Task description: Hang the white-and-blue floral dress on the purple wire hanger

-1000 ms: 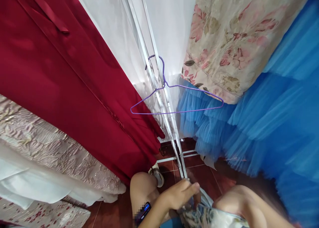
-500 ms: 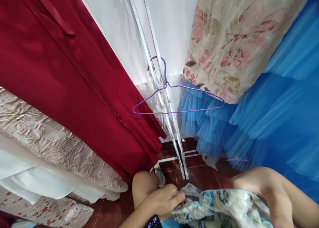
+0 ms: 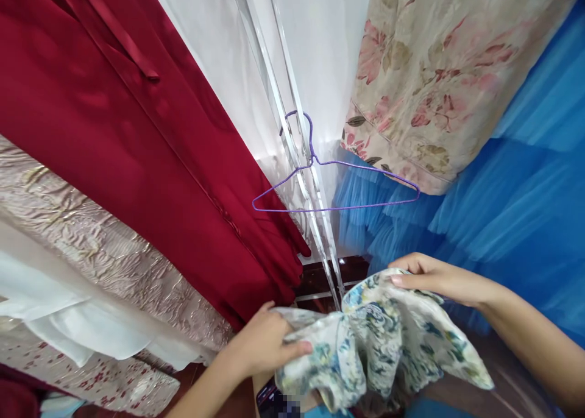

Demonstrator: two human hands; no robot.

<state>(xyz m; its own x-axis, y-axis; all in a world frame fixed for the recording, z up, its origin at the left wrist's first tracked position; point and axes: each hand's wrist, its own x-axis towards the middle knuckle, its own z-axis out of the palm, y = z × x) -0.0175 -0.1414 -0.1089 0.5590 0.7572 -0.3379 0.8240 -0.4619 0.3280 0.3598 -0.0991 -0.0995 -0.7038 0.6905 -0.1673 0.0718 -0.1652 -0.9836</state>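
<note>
A white garment with a blue, green and yellow floral print (image 3: 379, 339) is stretched between my two hands at the lower middle. My left hand (image 3: 269, 342) grips its left edge, thumb over the cloth. On the right side, my right hand (image 3: 418, 275) pinches the upper edge between thumb and fingers. The cloth hangs in folds between them. Above it, a purple wire hanger (image 3: 336, 209) carries no clothing and hooks over a white metal rack upright (image 3: 274, 95).
A long red garment (image 3: 150, 162), a textured pinkish one (image 3: 114, 265) and a white layered one (image 3: 77, 314) hang at left. On the right are a beige floral garment (image 3: 434, 83) and a blue tulle one (image 3: 512, 217). A phone (image 3: 269, 400) lies low, near my left wrist.
Both hands have risen and lifted the floral garment up and forward, spreading it wider. The right hand now shows its pinch on the edge. The view has shifted slightly.
</note>
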